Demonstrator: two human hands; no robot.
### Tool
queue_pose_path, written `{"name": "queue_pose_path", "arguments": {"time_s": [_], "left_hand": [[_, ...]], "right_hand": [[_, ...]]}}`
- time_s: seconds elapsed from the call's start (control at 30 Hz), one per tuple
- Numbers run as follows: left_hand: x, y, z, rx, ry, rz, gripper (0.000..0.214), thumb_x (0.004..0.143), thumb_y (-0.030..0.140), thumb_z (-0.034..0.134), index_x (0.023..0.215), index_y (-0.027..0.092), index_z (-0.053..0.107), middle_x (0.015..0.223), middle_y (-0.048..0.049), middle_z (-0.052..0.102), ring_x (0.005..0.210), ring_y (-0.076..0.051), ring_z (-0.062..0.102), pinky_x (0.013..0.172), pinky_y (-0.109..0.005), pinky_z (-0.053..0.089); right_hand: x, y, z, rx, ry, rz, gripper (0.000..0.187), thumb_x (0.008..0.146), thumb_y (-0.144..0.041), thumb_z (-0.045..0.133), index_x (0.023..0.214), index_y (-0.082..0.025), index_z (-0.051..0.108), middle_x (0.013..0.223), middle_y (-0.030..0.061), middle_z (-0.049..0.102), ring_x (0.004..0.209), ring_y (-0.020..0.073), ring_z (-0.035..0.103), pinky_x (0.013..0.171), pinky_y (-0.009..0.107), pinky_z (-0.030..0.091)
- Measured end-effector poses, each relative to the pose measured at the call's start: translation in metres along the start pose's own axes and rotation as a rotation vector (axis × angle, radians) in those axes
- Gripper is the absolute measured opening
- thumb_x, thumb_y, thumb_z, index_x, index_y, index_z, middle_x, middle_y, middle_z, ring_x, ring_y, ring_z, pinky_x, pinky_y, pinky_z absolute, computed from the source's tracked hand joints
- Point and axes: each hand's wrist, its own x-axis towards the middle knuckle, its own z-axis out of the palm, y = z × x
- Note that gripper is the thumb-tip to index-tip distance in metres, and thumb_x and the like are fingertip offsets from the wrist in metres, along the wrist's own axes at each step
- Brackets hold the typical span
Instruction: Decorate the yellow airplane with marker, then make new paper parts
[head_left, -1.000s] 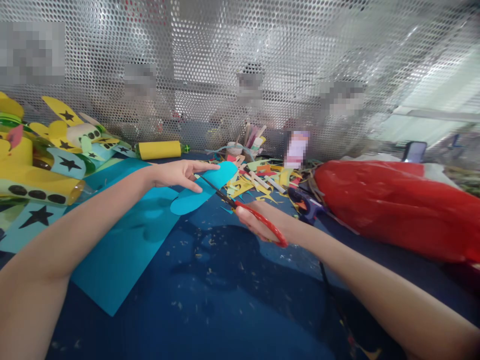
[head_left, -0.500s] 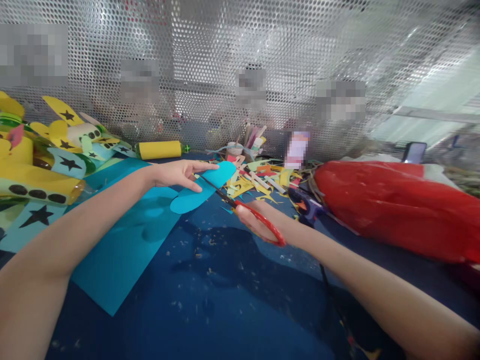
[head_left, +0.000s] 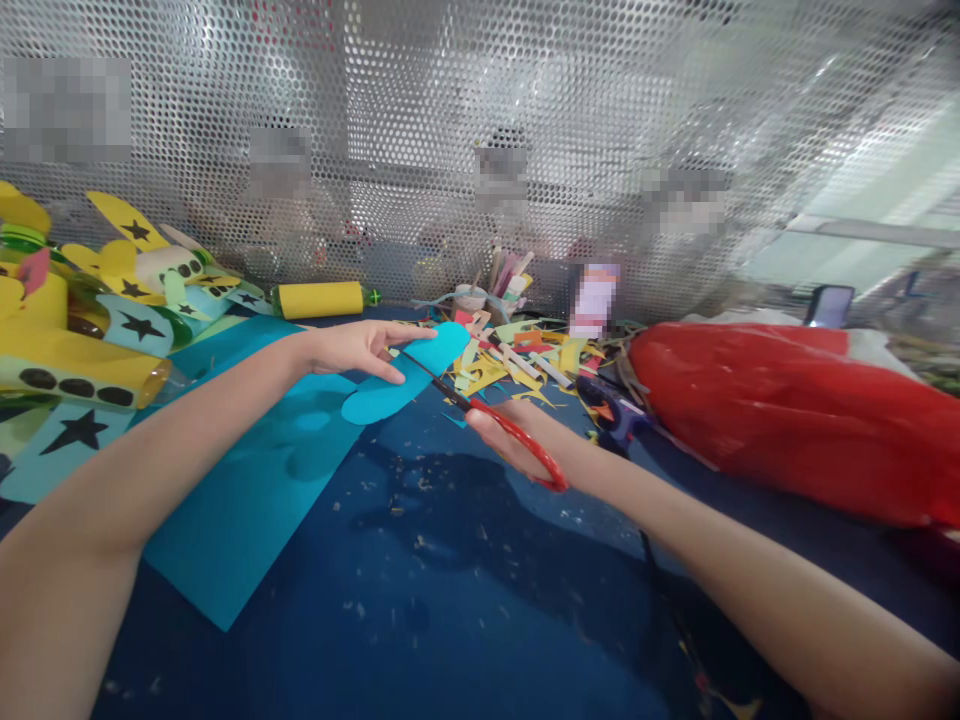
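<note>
Between the thumb and fingers of my left hand point(head_left: 360, 350) is a bright blue oval paper cutout point(head_left: 379, 398) with rounded ends, held above the table. My right hand point(head_left: 517, 430) grips a pair of scissors point(head_left: 536, 462) with red handles and dark blades. The blades lie across the middle of the cutout, pointing toward my left fingers; part of them is hard to make out against the paper. Beneath my left forearm, a larger blue paper sheet point(head_left: 247, 530) rests on the dark blue table point(head_left: 450, 630).
Paper scraps point(head_left: 517, 355) are heaped behind the scissors, near a cup of sticks point(head_left: 472, 296). A purple glue gun point(head_left: 615, 410) and red plastic bag point(head_left: 780, 420) lie right. Star-decorated bottle crafts point(head_left: 112, 370) crowd the left, near a yellow-wrapped bottle point(head_left: 319, 300). Perforated metal sheeting point(head_left: 420, 90) stands behind.
My right hand and the scissors have shifted very slightly left. The cutout has tilted or moved by a tiny amount, and my left hand keeps its hold.
</note>
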Motion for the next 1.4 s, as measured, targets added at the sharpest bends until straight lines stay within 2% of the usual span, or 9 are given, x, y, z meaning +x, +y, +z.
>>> {"name": "queue_pose_path", "arguments": {"time_s": [0.23,0.43,0.63,0.77,0.9,1.1,1.2,1.27,1.4], "left_hand": [[0.0,-0.001,0.001,-0.016,0.012,0.003,0.072,0.071,0.014,0.077,0.137,0.028,0.052,0.153,-0.0048,0.042,0.142,-0.025,0.036,0.109,-0.037,0.038],[0.002,-0.002,0.002,-0.017,0.014,-0.018,0.077,0.068,0.014,0.078,0.139,0.027,0.051,0.147,-0.0078,0.049,0.13,-0.027,0.05,0.099,-0.036,0.046],[0.002,-0.017,-0.01,0.018,0.083,-0.087,0.083,0.068,0.017,0.079,0.143,0.025,0.045,0.151,-0.0092,0.044,0.126,-0.027,0.052,0.095,-0.033,0.046],[0.002,-0.026,-0.016,-0.003,0.105,-0.154,0.085,0.069,0.021,0.078,0.146,0.024,0.041,0.147,-0.0104,0.048,0.126,-0.027,0.053,0.092,-0.033,0.048],[0.002,-0.026,-0.014,-0.042,0.091,-0.128,0.083,0.069,0.02,0.078,0.144,0.027,0.044,0.148,-0.0084,0.048,0.132,-0.028,0.048,0.097,-0.033,0.046],[0.005,-0.013,0.009,-0.056,0.058,-0.092,0.075,0.064,0.013,0.079,0.133,0.032,0.057,0.138,-0.0053,0.058,0.122,-0.026,0.058,0.092,-0.033,0.051],[0.006,-0.007,0.022,-0.099,-0.004,-0.078,0.075,0.061,0.009,0.078,0.131,0.03,0.06,0.133,-0.0072,0.062,0.112,-0.025,0.064,0.084,-0.032,0.055],[0.008,-0.004,0.028,-0.114,-0.079,-0.068,0.075,0.063,0.009,0.076,0.133,0.029,0.058,0.131,-0.0078,0.064,0.112,-0.025,0.065,0.084,-0.032,0.055],[0.009,-0.005,0.035,-0.071,-0.153,-0.063,0.073,0.069,0.013,0.075,0.136,0.032,0.054,0.137,-0.0047,0.06,0.123,-0.025,0.057,0.094,-0.035,0.05]], "right_hand": [[0.001,-0.001,0.002,-0.055,0.008,-0.014,0.06,0.088,-0.07,0.038,0.051,-0.023,0.034,0.045,-0.0011,0.037,0.04,0.0094,0.031,0.037,0.027,0.025],[0.001,-0.003,-0.002,-0.147,-0.015,-0.012,0.06,0.088,-0.07,0.038,0.051,-0.023,0.034,0.044,-0.0012,0.038,0.04,0.0094,0.033,0.039,0.027,0.026],[0.007,0.002,-0.014,-0.308,0.001,-0.01,0.059,0.091,-0.067,0.034,0.056,-0.021,0.046,0.047,0.0021,0.05,0.046,0.0144,0.051,0.047,0.027,0.039],[0.019,0.013,-0.021,-0.777,0.181,0.21,0.056,0.092,-0.061,0.04,0.069,-0.015,0.063,0.069,0.0159,0.067,0.072,0.0284,0.068,0.065,0.035,0.048],[0.028,0.03,-0.031,-0.898,0.203,0.436,0.056,0.093,-0.055,0.039,0.095,-0.008,0.069,0.094,0.0242,0.071,0.093,0.0337,0.07,0.073,0.037,0.051],[0.031,0.056,-0.035,-0.891,0.214,0.355,0.041,0.092,-0.044,0.047,0.096,-0.009,0.069,0.094,0.0234,0.071,0.093,0.0344,0.069,0.077,0.041,0.052],[0.033,0.054,-0.029,-0.718,0.42,0.13,0.038,0.091,-0.041,0.049,0.104,-0.01,0.066,0.105,0.0235,0.068,0.104,0.0363,0.063,0.088,0.047,0.049],[0.034,0.049,-0.023,-0.37,0.472,0.031,0.041,0.092,-0.045,0.048,0.116,-0.014,0.06,0.105,0.0178,0.069,0.1,0.0313,0.065,0.086,0.046,0.051],[0.035,0.038,-0.01,0.373,0.216,0.109,0.036,0.086,-0.05,0.059,0.105,-0.02,0.059,0.087,0.007,0.07,0.075,0.0192,0.067,0.066,0.033,0.056]]}}
